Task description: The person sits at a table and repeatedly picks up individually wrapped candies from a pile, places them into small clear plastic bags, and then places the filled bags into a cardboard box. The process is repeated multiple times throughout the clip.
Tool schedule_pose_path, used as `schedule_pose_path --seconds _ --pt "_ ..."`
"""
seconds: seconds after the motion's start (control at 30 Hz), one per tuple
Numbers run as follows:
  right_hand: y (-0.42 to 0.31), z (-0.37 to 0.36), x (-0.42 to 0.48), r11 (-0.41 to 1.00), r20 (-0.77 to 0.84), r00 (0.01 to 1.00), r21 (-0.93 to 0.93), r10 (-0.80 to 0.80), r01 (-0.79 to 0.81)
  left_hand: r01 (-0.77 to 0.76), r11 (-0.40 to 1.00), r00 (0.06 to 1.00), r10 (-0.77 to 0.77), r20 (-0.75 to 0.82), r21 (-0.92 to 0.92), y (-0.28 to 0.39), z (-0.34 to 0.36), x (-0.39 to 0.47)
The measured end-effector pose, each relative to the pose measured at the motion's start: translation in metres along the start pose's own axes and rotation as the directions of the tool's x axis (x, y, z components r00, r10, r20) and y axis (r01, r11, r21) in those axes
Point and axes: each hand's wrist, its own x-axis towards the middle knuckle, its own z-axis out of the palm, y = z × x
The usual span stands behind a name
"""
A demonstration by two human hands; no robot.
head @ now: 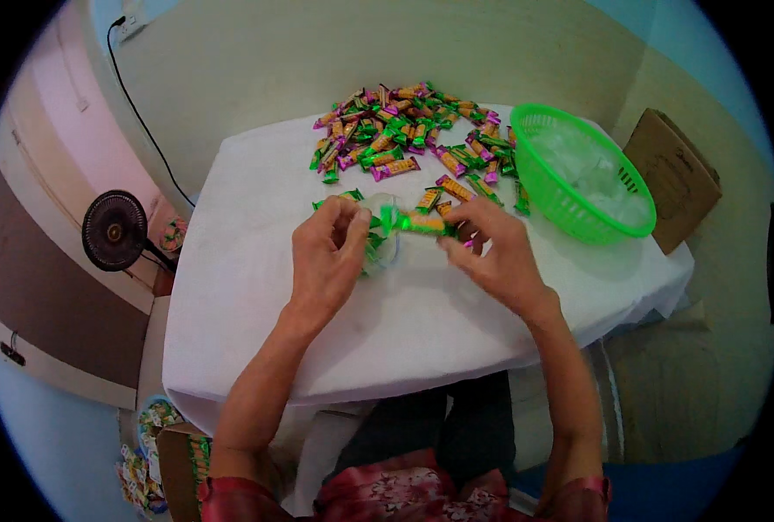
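My left hand (325, 261) pinches what looks like a clear plastic bag (387, 256), its outline hard to make out. Several green-wrapped bars show in and behind the bag. Between the fingers of my right hand (498, 251) is a small wrapped snack bar (424, 224), green and orange. It is blurred, and its left end reaches the mouth of the bag. Just beyond my right hand, a few loose bars (455, 189) lie on the white tablecloth (250, 274). Farther back is a large pile of similar bars (387, 127) in green, purple and orange wrappers.
A green plastic basket (579, 225) holding crumpled clear plastic stands on the right. Behind it leans a cardboard box (674, 179). A black fan (114, 230) is left of the table. On the floor at lower left are an open carton (181, 470) and a basin of packets (158, 417).
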Motion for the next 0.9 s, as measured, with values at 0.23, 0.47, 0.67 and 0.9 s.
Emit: schedule_pose_path --seconds 0.23,0.47,0.67,0.9 --pt "-0.008 0.035 0.008 0.946 0.032 0.975 -0.236 -0.221 0.222 -0.203 0.970 0.978 0.206 -0.013 0.134 0.003 0.014 -0.010" --pt "-0.014 0.067 0.017 0.882 0.238 0.960 0.406 0.150 -0.238 -0.241 0.958 0.969 0.247 -0.024 0.156 -0.002 0.008 -0.008" --pt "0.015 0.040 0.040 0.912 0.209 0.962 0.336 0.173 -0.237 -0.209 0.955 0.976 0.218 -0.018 0.210 0.001 0.002 -0.008" --pt "0.060 0.044 0.047 0.733 0.386 0.902 -0.554 -0.194 0.395 -0.199 0.953 0.978 0.208 -0.019 0.228 0.000 0.002 -0.005"
